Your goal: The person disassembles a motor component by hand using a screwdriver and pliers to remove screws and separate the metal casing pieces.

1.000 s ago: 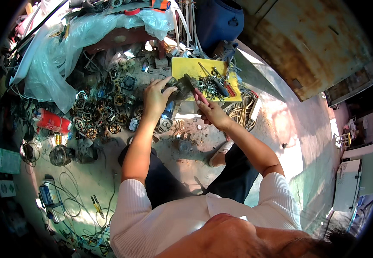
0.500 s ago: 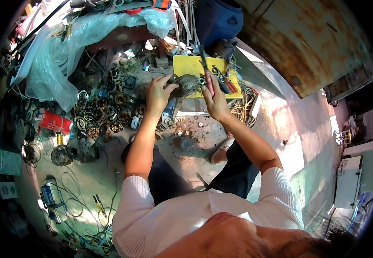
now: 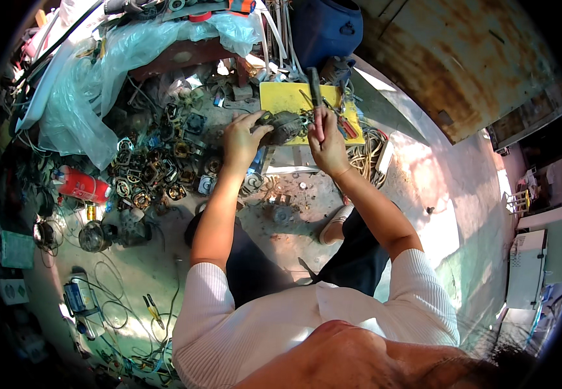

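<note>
Head view: left hand (image 3: 244,139) pinches a dark, rounded metal part (image 3: 285,128) above yellow rectangular tray's (image 3: 281,94) near-left corner; right hand (image 3: 327,144) grips a pink-handled, dark-metal tool (image 3: 316,97), apart from it. Judged mid-work: part looks whole.

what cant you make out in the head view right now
All in the head view:
- Underside of the dark motor part: faces away from the camera.
- Part of the handle of the pink-handled tool: covered by the right hand's grip.
- Palm of the left hand: hidden behind its own back.
- Top of the blue drum: cut off by the upper edge.
</note>
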Demonstrator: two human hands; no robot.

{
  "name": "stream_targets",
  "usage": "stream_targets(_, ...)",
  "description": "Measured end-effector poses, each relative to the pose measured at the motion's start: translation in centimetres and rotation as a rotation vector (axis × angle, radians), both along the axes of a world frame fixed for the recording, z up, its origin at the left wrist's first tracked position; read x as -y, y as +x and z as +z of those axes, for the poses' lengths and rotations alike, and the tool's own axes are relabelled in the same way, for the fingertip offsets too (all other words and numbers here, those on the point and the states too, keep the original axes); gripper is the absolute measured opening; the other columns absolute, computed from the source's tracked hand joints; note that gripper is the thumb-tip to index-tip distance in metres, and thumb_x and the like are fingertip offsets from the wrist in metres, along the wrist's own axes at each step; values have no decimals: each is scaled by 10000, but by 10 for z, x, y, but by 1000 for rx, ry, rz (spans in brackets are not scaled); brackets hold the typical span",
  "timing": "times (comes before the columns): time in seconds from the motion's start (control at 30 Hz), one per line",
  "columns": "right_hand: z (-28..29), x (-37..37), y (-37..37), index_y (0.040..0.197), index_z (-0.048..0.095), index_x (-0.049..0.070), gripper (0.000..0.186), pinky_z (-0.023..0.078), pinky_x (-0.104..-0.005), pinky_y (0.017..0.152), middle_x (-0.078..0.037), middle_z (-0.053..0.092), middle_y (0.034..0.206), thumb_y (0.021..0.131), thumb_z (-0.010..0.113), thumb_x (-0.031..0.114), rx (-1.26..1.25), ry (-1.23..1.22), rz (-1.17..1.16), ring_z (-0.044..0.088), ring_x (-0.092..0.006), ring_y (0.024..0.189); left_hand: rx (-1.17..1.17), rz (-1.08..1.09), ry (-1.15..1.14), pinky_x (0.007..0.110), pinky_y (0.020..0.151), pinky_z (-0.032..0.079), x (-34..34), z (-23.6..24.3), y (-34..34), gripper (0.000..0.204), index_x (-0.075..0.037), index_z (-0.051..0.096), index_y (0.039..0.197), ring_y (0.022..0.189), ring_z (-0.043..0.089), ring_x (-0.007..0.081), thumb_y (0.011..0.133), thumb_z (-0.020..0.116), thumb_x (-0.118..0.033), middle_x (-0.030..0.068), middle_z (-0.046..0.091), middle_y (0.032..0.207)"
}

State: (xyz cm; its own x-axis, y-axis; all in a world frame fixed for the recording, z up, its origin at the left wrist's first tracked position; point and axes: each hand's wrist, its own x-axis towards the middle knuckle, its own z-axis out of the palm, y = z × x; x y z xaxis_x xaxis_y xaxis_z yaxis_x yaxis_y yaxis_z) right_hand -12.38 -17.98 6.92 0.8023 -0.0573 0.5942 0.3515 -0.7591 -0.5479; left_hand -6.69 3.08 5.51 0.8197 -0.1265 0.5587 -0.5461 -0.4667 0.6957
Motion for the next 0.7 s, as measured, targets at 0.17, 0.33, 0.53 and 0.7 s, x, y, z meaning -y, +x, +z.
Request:
stream_targets(0.17,27,5,-1,1102,526,-3,523,516,-452,717,-236,673,950,754,777,295,-344,-112,-117,672,-394,851,-60,9,24,342,755,522,-6,2,2,408,-47,704,1102,841,676,282,733,801,-193,150,692,1014)
stream_targets(0.33,99,-9,16,1092,459,-13,467,420,-308,564,-54,485,678,808,756,210,163,284,-219,509,-159,588,-44,34,9,337,751,521,-12,-4,1,397,-37,711,1079,854,682,278,722,808,-180,154,693,989)
stream_targets(0.53,-27,18,1,1104,463,-27,447,522,-423,775,-251,666,951,777,667,199,-678,-354,-89,666,-394,856,-49,-5,-19,383,879,498,-3,3,-3,392,-17,713,1053,850,658,334,699,812,-152,188,690,943)
stream_targets(0.7,50,25,8,1054,529,-13,427,507,-365,776,-188,680,975,806,718,278,-301,92,-213,676,-276,859,-78,30,-75,380,864,503,-11,1,-3,381,-35,717,1045,813,658,335,707,809,-186,178,692,944)
